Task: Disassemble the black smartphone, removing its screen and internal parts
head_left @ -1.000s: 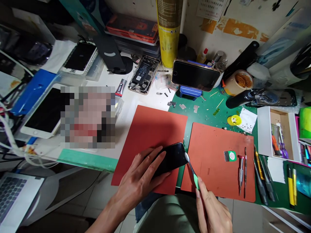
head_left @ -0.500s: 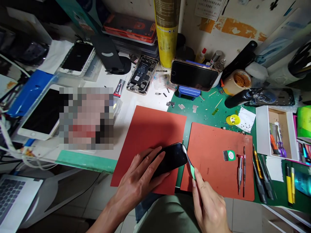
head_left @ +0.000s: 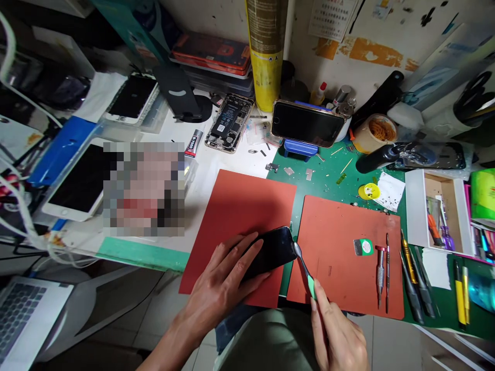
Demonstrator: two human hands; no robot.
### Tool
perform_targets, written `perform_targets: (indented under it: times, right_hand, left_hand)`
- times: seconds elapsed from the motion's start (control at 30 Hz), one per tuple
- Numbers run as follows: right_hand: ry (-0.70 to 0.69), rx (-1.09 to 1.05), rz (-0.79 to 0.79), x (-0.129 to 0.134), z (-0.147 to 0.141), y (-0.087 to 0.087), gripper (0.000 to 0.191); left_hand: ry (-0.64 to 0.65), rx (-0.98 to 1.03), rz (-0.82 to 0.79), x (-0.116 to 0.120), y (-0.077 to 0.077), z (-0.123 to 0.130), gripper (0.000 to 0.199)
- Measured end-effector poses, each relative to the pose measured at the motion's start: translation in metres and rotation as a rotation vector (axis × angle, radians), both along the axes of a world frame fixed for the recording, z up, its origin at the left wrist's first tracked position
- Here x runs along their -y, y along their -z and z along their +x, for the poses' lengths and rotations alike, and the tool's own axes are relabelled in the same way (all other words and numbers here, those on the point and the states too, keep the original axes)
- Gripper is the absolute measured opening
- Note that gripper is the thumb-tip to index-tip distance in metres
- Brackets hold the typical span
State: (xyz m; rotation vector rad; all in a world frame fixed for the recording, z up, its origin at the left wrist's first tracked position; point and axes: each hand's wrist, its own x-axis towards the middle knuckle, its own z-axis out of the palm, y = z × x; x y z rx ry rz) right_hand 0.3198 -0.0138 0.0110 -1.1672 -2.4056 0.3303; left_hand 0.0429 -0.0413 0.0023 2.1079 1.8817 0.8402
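Note:
A black smartphone (head_left: 273, 252) lies tilted over the left red mat (head_left: 247, 206), its far end reaching past the mat's right edge. My left hand (head_left: 228, 278) grips it, with fingers laid across the dark screen and the thumb along the near side. Between the thumb and fingers of my right hand (head_left: 336, 324) is a toothbrush (head_left: 311, 284) with a green handle and dark neck. Its pale head touches or nearly touches the phone's right end; the bristles are hidden.
On the right red mat (head_left: 348, 278) lie a green-labelled piece (head_left: 363, 247) and a metal screwdriver (head_left: 380, 273). Several tools flank it. Behind are an opened phone (head_left: 230, 123), a phone on a blue stand (head_left: 307, 123) and a yellow can (head_left: 267, 72). A white box (head_left: 417, 206) holds screwdrivers.
My right hand and the toothbrush have shifted slightly right and down, its head moving along the phone's end. My left hand still holds the phone. The camera view has turned a little.

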Motion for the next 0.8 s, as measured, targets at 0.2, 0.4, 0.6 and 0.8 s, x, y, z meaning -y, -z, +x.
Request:
perform_targets:
  times: [0.2, 0.4, 0.6, 0.8]
  right_hand:
    - [-0.009, -0.004, 0.013, -0.0015, -0.0025, -0.0006, 0.068]
    - [-0.03, 0.041, 0.037, 0.001, 0.0005, 0.0036, 0.066]
    - [-0.021, 0.075, 0.044, 0.0019, 0.0001, -0.0011, 0.065]
    - [-0.028, 0.04, 0.054, 0.0003, -0.0023, -0.0007, 0.066]
  left_hand:
    - [-0.005, 0.005, 0.002, -0.0007, -0.0002, 0.0005, 0.087]
    - [0.0, -0.009, 0.002, -0.0004, -0.0015, 0.0003, 0.088]
    - [-0.007, 0.009, 0.003, -0.0002, -0.0012, 0.0004, 0.085]
    - [-0.004, 0.006, 0.002, -0.0015, -0.0012, 0.0005, 0.086]
